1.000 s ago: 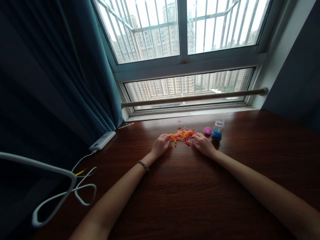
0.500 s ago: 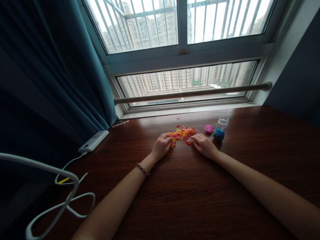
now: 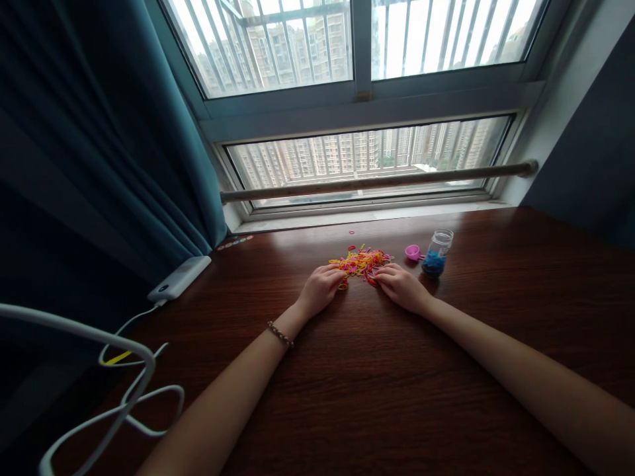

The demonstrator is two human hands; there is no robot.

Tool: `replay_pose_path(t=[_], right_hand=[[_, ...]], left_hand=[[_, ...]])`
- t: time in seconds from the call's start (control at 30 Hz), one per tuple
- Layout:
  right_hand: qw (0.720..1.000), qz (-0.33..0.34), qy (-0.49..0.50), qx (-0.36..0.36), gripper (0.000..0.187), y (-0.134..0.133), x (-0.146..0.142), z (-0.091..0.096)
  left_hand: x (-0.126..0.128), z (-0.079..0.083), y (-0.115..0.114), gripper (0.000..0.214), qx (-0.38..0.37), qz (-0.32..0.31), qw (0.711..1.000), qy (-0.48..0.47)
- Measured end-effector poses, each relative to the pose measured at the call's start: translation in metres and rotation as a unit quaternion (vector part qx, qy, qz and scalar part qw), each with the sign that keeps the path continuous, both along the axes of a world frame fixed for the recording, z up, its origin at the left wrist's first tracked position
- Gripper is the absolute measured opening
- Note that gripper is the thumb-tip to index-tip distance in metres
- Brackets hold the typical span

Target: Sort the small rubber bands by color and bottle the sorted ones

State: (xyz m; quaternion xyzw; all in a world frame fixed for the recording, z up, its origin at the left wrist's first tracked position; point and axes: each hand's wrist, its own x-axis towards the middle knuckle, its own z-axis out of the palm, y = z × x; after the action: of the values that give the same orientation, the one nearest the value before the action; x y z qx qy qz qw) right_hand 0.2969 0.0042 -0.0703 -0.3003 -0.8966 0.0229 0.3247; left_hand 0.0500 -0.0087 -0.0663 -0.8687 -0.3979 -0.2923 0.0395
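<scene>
A loose heap of small yellow, pink, red and orange rubber bands [image 3: 361, 260] lies on the dark wooden table. At its left edge, my left hand [image 3: 321, 287] touches the bands with its fingers stretched out and slightly apart. My right hand [image 3: 401, 285] is at the heap's right edge, fingertips drawn together among the bands; whatever they pinch is too small to make out. Just beyond my right hand are a small pink cup [image 3: 412, 252] and a clear jar [image 3: 436, 254] with blue pieces in its bottom.
A white power bank [image 3: 179, 278] with a white cable [image 3: 141, 357] lies at the left, beside a blue curtain [image 3: 193, 198]. Small round stickers or discs [image 3: 235, 242] sit near the back left edge. A rail [image 3: 377, 183] crosses the window behind the table.
The left fingers have straightened and reach a little further over the heap's edge. The right fingertips have shifted slightly left along the bands. The view has moved slightly.
</scene>
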Motion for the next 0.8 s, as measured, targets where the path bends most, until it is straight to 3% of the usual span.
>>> replay_pose_path(t=[0.43,0.5,0.7,0.8], right_hand=[[1.0,0.005,-0.005,0.005,0.023,0.001,-0.001,-0.001],[1.0,0.004,0.001,0.005,0.023,0.001,-0.001,-0.001],[1.0,-0.03,-0.001,0.002,0.017,-0.001,0.002,-0.001],[1.0,-0.013,-0.017,0.005,0.016,0.0,0.003,-0.001]], left_hand=[[0.0,0.0,0.002,0.016,-0.003,0.023,1.0,-0.018],[-0.002,-0.002,0.003,0.016,-0.002,0.051,0.998,-0.044],[-0.018,-0.013,0.016,0.013,-0.031,0.224,0.963,-0.144],[-0.023,-0.015,0.021,0.01,-0.083,0.242,0.956,-0.143]])
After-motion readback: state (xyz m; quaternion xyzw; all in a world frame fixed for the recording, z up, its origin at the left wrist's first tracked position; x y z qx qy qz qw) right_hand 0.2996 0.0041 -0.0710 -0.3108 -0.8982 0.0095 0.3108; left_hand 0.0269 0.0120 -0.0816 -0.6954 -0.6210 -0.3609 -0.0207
